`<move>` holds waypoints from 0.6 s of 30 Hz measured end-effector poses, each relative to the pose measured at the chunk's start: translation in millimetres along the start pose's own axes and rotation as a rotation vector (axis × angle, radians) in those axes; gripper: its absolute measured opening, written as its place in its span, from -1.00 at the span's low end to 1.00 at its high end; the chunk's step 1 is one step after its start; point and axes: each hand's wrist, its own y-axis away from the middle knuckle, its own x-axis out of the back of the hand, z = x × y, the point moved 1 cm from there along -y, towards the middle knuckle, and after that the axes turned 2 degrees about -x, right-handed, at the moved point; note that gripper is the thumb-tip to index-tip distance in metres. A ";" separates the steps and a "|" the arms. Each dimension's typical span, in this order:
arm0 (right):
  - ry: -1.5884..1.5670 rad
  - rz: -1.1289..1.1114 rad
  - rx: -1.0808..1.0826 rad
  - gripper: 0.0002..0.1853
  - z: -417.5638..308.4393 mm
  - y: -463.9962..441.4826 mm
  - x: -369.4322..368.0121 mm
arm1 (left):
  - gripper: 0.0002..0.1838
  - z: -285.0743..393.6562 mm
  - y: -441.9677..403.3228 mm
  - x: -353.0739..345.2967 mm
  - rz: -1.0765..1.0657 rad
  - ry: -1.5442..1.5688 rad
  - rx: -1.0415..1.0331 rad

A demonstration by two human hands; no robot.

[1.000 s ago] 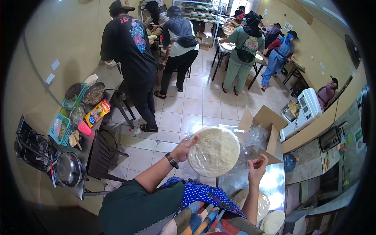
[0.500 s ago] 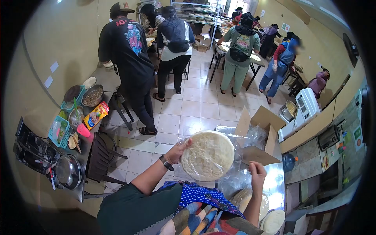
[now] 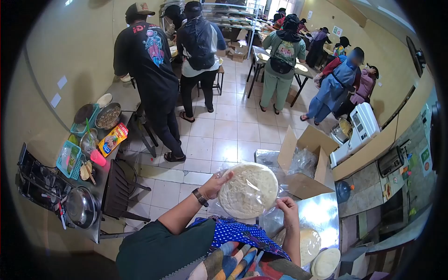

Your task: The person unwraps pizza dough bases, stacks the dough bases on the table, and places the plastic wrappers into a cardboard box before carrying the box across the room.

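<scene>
In the head view, a pale round flatbread [image 3: 249,191] sits inside a clear plastic bag, held up in front of my chest. My left hand [image 3: 214,185] grips its left edge, thumb over the front and a watch on the wrist. At the other side, my right hand [image 3: 288,208] is closed in a pinch on the loose edge of the bag. Below my right forearm, a bagged flatbread [image 3: 309,247] lies on the metal table [image 3: 319,212], with other pale flatbreads [image 3: 325,263] beside it.
An open cardboard box [image 3: 308,161] with clear plastic inside stands beyond my right hand. On the left are a chair [image 3: 122,193], a lidded metal pot [image 3: 80,205] and a bowl of filling [image 3: 108,115]. Several people work at tables ahead. A white mixer [image 3: 357,128] stands right.
My right hand has moved left and now pinches the bag's edge. The bagged flatbread has dropped slightly. A person in blue at the right has turned and stepped nearer the mixer.
</scene>
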 end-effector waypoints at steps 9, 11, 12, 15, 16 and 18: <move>-0.013 -0.103 -0.105 -0.58 -17.3 9.3 -1.8 | -0.47 2.4 5.0 -4.0 -0.016 0.011 -0.032; 0.031 -0.135 -0.107 -0.57 4.4 -1.0 3.1 | -0.46 -0.7 2.5 -2.4 -0.111 -0.044 -0.013; -0.016 -0.132 -0.048 -0.56 9.8 -4.9 1.6 | -0.46 -3.0 1.2 -2.5 -0.112 -0.045 -0.012; -0.049 -0.082 -0.038 -0.55 9.3 1.6 -14.3 | -0.43 -17.7 -2.1 -7.3 -0.186 -0.071 0.051; -0.033 -0.043 -0.086 -0.54 6.8 4.4 -19.4 | -0.43 -24.4 -3.6 -10.2 -0.216 -0.168 0.062; 0.029 -0.048 -0.085 -0.55 2.0 7.9 -23.2 | -0.42 -20.8 -1.1 -18.6 -0.285 -0.337 0.042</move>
